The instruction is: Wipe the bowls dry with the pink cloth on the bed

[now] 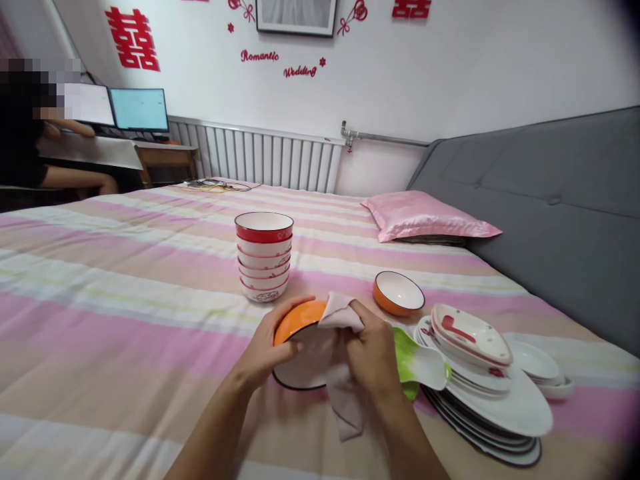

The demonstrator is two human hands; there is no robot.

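My left hand (267, 343) grips the left side of an orange bowl (300, 363) with a white inside and a dark rim, tilted on its side with the opening toward me. In my right hand (373, 347) is a pale pink cloth (345, 400), folded over the bowl's right edge and hanging below it. Just behind stands a stack of red and white bowls (264, 267). A second orange bowl (399, 293) rests on the bed, beyond my right hand. Close to my right wrist lies a green and white leaf-shaped dish (423, 363).
Stacked plates (520, 407) with small patterned dishes (473, 333) on top sit at the right, beside white saucers (535, 367). Farther back are a pink pillow (425, 213) and a grey headboard (540, 173). Cables (220, 185) lie at the bed's far edge. A person (25, 140) sits by monitors (140, 109).
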